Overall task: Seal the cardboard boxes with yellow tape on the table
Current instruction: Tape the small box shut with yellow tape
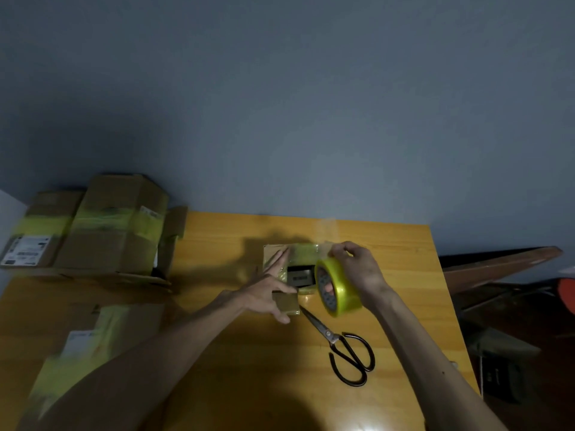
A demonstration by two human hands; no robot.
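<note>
A small flat cardboard box lies in the middle of the wooden table, with a strip of yellow tape across its far edge. My left hand lies on the box with straight fingers, pressing the tape down. My right hand grips the yellow tape roll just right of the box, fingers through its core. The tape runs from the roll onto the box. The box's right part is hidden behind the roll.
Black-handled scissors lie on the table in front of the roll. Taped cardboard boxes are stacked at the far left, another taped box at the near left. A dark bench and clutter stand beyond the table's right edge.
</note>
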